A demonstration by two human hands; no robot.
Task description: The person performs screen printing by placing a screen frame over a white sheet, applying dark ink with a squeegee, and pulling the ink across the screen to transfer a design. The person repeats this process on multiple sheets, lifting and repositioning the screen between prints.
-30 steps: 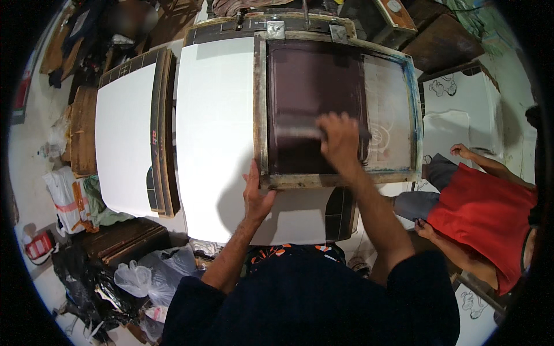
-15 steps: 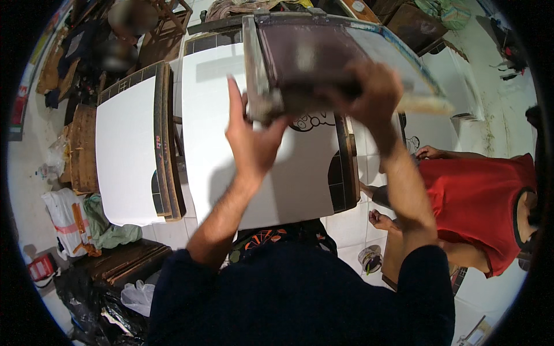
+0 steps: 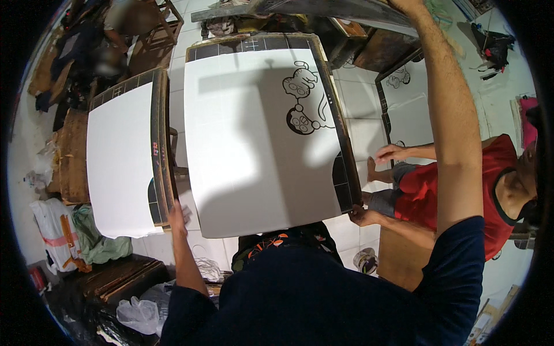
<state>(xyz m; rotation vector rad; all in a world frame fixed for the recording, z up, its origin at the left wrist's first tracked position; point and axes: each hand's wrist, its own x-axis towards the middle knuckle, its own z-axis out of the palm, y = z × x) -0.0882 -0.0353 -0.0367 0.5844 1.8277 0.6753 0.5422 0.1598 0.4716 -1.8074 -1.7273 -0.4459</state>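
In front of me a white-covered board [image 3: 248, 144] carries black line drawings of cartoon figures [image 3: 300, 101] along its right side. My right hand [image 3: 408, 6] reaches far up to the top edge of the view and grips the screen printing frame [image 3: 340, 12], which is raised, tilted and partly cut off. My left hand [image 3: 179, 217] is low on the left, fingers apart, beside the dark edge of a second white-covered board [image 3: 121, 161]. Whether it touches that edge is hard to tell.
A person in a red top [image 3: 421, 184] stands at the right, one hand at the middle board's near right corner. Another printed board [image 3: 404, 104] lies beyond them. A small bucket [image 3: 366, 261] is on the floor. Bags [image 3: 55, 225] and wooden furniture crowd the left.
The screen frame has lifted up and away from the middle board, showing the drawings. My left hand has let go of it and dropped to the left. The other person has reached to the board's corner.
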